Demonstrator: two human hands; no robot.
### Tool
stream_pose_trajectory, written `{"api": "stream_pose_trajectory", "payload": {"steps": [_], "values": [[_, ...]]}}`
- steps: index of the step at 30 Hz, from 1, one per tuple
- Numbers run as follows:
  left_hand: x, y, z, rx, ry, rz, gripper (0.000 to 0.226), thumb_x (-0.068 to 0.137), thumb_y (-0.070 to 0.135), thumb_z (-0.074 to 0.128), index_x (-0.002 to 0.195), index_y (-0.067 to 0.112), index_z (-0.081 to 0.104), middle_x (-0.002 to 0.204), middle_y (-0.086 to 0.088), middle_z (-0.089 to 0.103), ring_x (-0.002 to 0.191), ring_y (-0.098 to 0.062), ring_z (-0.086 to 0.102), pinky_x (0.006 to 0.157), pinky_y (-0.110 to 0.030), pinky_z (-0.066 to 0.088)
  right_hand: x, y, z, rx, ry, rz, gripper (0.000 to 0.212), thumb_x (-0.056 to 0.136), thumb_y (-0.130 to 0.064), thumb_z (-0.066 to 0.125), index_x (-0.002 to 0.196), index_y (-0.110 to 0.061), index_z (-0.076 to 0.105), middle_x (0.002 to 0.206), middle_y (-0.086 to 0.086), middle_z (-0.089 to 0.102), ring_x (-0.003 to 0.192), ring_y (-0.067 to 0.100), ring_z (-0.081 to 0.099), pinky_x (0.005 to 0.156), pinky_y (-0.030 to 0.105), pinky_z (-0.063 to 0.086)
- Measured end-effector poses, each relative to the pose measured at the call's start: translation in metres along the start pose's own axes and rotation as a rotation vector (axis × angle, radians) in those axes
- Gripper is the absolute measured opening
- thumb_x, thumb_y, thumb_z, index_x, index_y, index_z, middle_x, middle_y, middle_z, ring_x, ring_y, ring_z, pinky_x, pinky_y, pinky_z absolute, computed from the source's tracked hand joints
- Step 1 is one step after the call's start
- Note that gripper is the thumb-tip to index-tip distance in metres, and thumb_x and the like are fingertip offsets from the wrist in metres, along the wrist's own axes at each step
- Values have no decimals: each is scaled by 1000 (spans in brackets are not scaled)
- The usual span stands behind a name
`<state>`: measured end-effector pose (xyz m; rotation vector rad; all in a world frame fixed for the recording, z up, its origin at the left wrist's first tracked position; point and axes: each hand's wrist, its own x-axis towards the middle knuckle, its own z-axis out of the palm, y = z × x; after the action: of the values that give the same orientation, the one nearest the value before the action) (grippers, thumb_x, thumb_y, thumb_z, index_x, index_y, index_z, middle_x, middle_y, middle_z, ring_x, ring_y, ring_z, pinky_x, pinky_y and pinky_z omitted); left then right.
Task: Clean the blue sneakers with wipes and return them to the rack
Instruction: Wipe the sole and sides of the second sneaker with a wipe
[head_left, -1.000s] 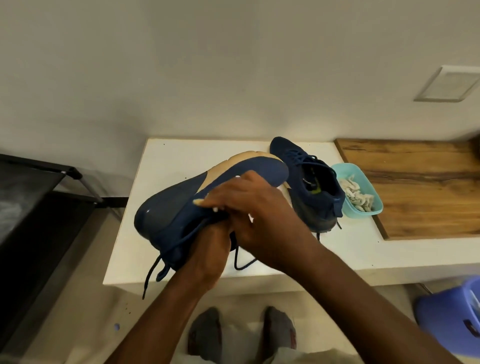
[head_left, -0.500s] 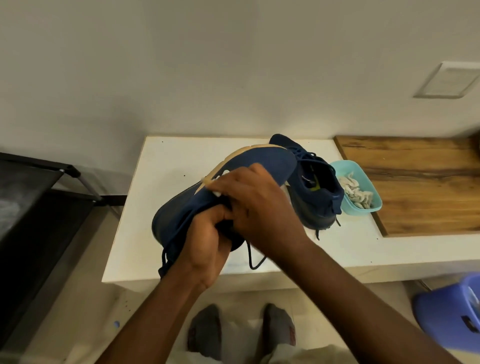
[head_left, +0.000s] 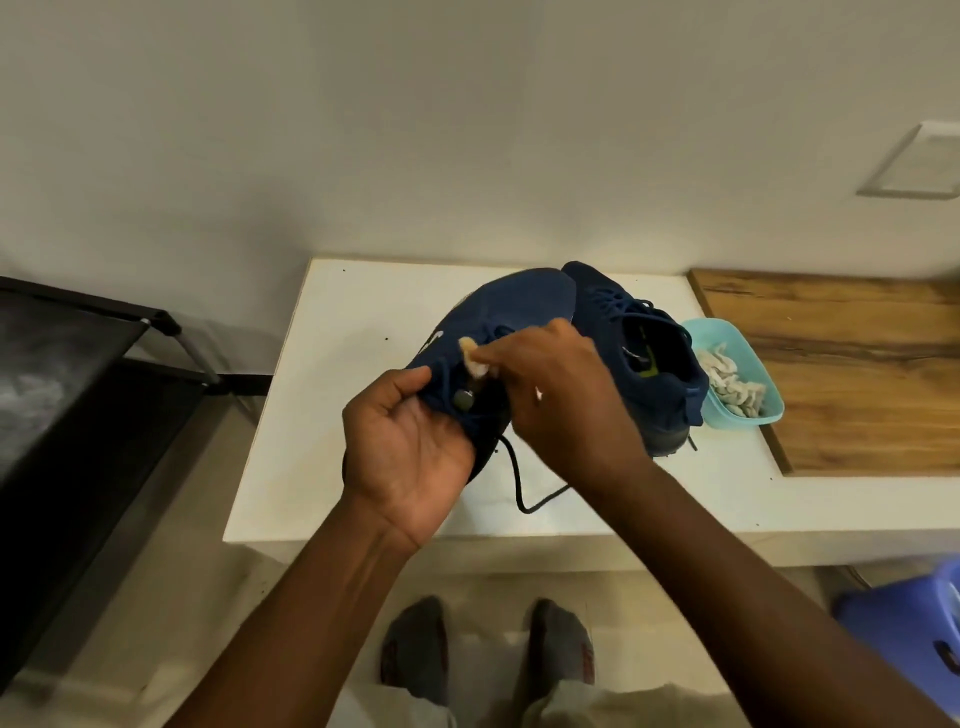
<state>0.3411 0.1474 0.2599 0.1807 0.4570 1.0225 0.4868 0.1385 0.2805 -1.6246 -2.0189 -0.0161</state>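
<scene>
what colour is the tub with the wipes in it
Turquoise tub, clearest in the head view.

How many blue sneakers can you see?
2. The held sneaker is in the left hand, and the right hand holds a wipe to it. The second sneaker stands on the table beside the tub. Others may be out of view.

White table (head_left: 337, 415) with blue sneaker (head_left: 670, 387), teal tub (head_left: 723, 332), wooden board (head_left: 857, 374).

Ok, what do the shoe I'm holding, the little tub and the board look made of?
Shoe: likely knit fabric, matte dark blue, softly textured. Tub: probably plastic, smooth even teal, thin moulded rim. Board: wood or wood-look laminate, brown with visible grain streaks.
</scene>
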Motion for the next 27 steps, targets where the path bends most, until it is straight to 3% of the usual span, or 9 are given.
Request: {"api": "stream_pose_trajectory", "payload": {"steps": [5,7,9,11,13,16,19,23,27], "values": [[2,-2,1,-20,11,-9,51,99,21,35,143,2,51,141,-23,58,132,-40,55,117,-50,36,-11,21,-7,137,131,248,22,91,-4,65,106,-17,76,93,0,71,86,19,63,76,40,54],[1,-1,-1,-10,47,-6,50,98,22,37,141,3,55,139,-23,59,130,-37,57,115,-47,40,-15,-1,-7,251,58,174,23,89,-4,66,104,-17,77,93,-2,73,84,16,65,76,38,56],[-1,1,-2,26,98,-7,44,99,24,40,129,3,65,129,-20,66,115,-35,67,104,-42,51,-17,-29,-8,307,-55,18,20,89,-8,65,103,-17,77,93,-2,74,82,17,65,74,33,56],[-2,6,-3,44,111,-4,41,99,25,42,115,3,72,116,-18,72,101,-33,73,93,-42,57,-16,-43,-12,391,-139,-5,21,90,-9,66,105,-19,77,98,-6,73,87,9,64,76,25,54],[-2,9,-2,50,109,-1,43,99,26,40,123,3,68,119,-18,70,106,-34,71,97,-46,54,-13,-39,-24,580,-218,95,18,90,-11,70,103,-22,77,99,-12,73,92,8,66,78,26,55],[2,11,-6,51,98,12,52,96,28,40,140,6,56,137,-19,62,126,-37,60,110,-53,43,-15,-27,-41,765,-383,134,15,88,-8,73,98,-18,78,92,-5,74,84,20,68,74,41,57],[4,10,-11,28,66,19,53,96,28,38,142,7,54,140,-21,59,130,-40,57,109,-52,45,-19,-22,-39,631,-469,98,17,87,-10,73,98,-22,78,92,-11,72,85,17,66,70,37,56],[5,9,-14,53,38,-23,53,98,32,37,142,10,55,138,-20,61,125,-40,60,99,-52,52,-18,-26,-26,394,-478,50,32,89,-13,68,116,-30,73,104,-17,70,93,4,63,71,13,48],[6,8,-14,2,26,-7,52,98,28,38,144,7,52,143,-21,57,133,-38,54,112,-52,42,-17,-27,-26,328,-341,164,33,90,-21,68,121,-32,67,107,-17,69,91,2,62,72,11,46]]}}
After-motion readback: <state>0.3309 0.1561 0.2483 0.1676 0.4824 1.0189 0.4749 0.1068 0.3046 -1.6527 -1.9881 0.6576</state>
